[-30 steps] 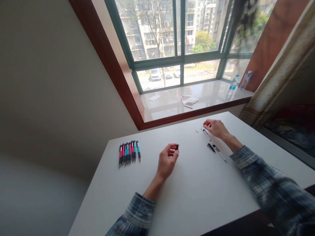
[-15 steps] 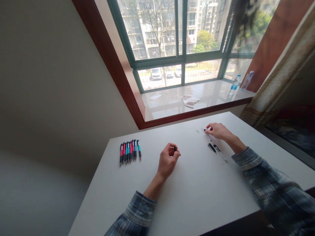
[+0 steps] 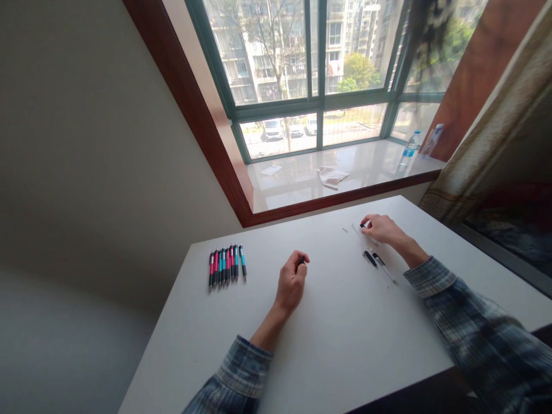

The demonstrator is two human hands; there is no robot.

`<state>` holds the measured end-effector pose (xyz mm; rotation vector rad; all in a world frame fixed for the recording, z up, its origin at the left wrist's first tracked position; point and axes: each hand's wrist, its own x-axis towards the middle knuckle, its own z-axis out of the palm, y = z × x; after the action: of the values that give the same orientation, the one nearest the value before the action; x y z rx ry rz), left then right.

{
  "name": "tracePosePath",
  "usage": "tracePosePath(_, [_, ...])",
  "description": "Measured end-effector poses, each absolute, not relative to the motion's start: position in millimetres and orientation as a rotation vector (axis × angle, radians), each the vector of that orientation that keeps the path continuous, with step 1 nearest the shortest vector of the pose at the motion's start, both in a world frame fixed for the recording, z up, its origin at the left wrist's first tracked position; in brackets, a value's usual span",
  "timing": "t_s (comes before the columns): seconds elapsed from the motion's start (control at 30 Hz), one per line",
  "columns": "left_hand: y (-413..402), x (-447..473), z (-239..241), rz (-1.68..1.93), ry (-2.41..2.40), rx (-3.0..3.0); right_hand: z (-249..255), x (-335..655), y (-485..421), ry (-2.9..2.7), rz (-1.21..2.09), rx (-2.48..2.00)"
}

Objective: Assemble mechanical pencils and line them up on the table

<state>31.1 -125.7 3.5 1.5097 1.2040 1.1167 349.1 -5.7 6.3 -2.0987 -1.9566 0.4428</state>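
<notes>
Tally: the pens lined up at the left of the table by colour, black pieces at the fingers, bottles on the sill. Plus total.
Pink-and-black pens: 4
Teal-and-black pens: 4
Black pieces: 2, one in the left hand, one in the right hand
Bottles: 2
Total: 12

Pens [image 3: 223, 267] lie on the table [image 3: 336, 328], left of pen parts [image 3: 370, 259].
</notes>
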Motion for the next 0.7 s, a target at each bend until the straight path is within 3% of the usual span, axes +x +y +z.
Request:
tracePosePath(0.37, [-127, 33, 7, 1.053, 1.266, 1.580, 11, 340, -11, -1.964, 0.231, -2.007])
tracePosePath(0.7, [-128, 36, 11, 0.977, 1.306, 1.649, 9, 330, -14, -2.003, 0.314, -2.138])
